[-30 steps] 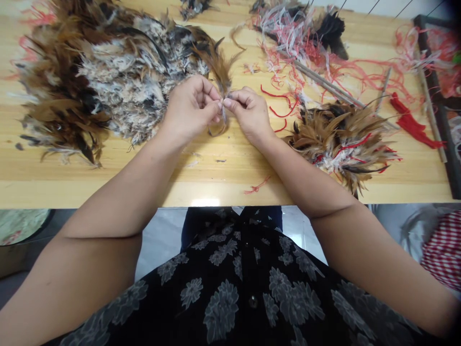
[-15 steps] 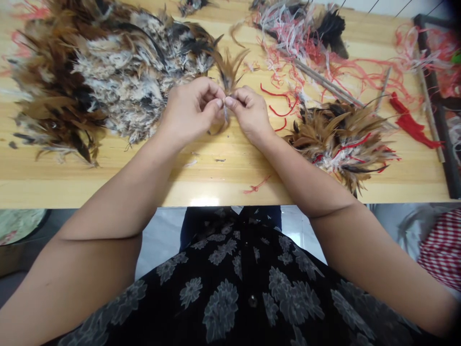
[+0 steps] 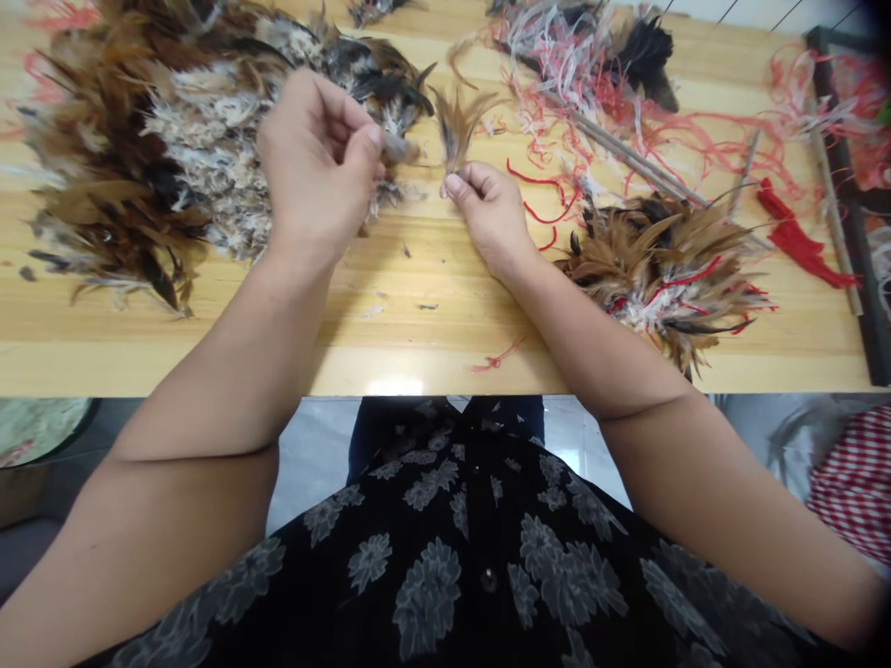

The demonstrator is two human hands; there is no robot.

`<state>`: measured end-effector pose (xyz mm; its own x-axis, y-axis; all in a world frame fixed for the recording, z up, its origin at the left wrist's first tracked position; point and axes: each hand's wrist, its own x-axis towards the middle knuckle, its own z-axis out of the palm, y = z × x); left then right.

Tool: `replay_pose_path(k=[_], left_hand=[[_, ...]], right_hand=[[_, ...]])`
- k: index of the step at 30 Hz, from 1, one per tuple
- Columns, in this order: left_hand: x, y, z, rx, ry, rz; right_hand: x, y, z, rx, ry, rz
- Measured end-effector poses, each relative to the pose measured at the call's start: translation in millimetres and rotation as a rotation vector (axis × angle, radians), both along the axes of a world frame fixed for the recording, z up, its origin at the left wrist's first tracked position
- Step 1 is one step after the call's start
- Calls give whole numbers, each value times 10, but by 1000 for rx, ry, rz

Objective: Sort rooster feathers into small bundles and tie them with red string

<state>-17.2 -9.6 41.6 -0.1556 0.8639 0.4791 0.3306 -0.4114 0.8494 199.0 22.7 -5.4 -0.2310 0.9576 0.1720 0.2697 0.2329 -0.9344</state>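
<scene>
Since half a second ago, the person's left hand has drawn away from the right hand and come over the near right side of the large feather pile. Its thumb and forefinger are pinched on what looks like grey fluff, though motion blur leaves that uncertain. Just right of the pile, the right hand's thumb and forefinger are clamped on the base of a brown feather tuft, its tips fanning away from the person. Well right of the pile, a smaller feather bunch and red strips lie on the wooden table.
</scene>
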Motion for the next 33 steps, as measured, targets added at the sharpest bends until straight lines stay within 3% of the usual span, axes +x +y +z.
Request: replay_pose_path(k=[4, 10, 19, 27, 33], left_hand=[[101, -42, -19, 159, 1, 24], [205, -123, -152, -63, 108, -116], [200, -135, -119, -108, 144, -167], [215, -46, -231, -225, -33, -243], [140, 64, -366, -247, -197, -307]], right_hand=[[-26, 6, -20, -11, 3, 45], [-46, 48, -54, -35, 64, 78], [-59, 65, -41, -182, 209, 83], [-14, 176, -140, -188, 230, 214], [36, 133, -140, -80, 111, 173]])
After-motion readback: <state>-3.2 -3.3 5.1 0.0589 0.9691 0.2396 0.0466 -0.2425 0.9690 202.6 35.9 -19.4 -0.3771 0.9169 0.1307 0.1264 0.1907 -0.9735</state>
